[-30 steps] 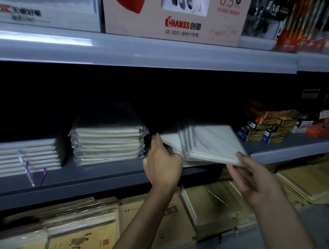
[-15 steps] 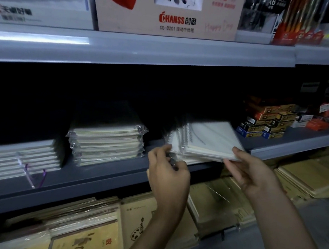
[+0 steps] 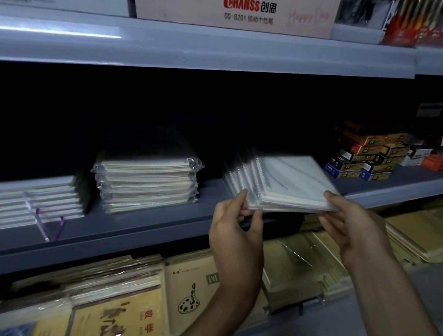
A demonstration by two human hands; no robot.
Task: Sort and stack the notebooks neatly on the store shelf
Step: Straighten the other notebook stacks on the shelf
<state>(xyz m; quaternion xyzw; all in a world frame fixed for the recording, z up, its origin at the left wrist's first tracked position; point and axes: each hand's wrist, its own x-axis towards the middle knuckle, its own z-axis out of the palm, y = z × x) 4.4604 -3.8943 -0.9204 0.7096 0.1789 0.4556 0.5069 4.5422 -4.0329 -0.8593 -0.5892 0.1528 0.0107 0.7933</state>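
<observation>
A small stack of white spiral-bound notebooks (image 3: 284,182) in clear wrap hangs over the front edge of the grey middle shelf (image 3: 153,232). My left hand (image 3: 239,224) pinches its near left corner by the spirals. My right hand (image 3: 351,222) grips its near right corner, thumb on top. To the left stands a wrapped stack of notebooks (image 3: 145,179). Further left lies a lower stack (image 3: 28,202) with loose wrap and purple tabs hanging off its front.
Orange and blue small boxes (image 3: 369,158) pile up at the right of the same shelf. Tan exercise books (image 3: 191,290) fill the shelf below. The upper shelf edge (image 3: 200,48) overhangs, carrying a cardboard box (image 3: 232,2) and pens.
The notebook stack has come forward toward the shelf's front edge. My left hand slid from its left side to its near left corner. The view has tilted slightly down.
</observation>
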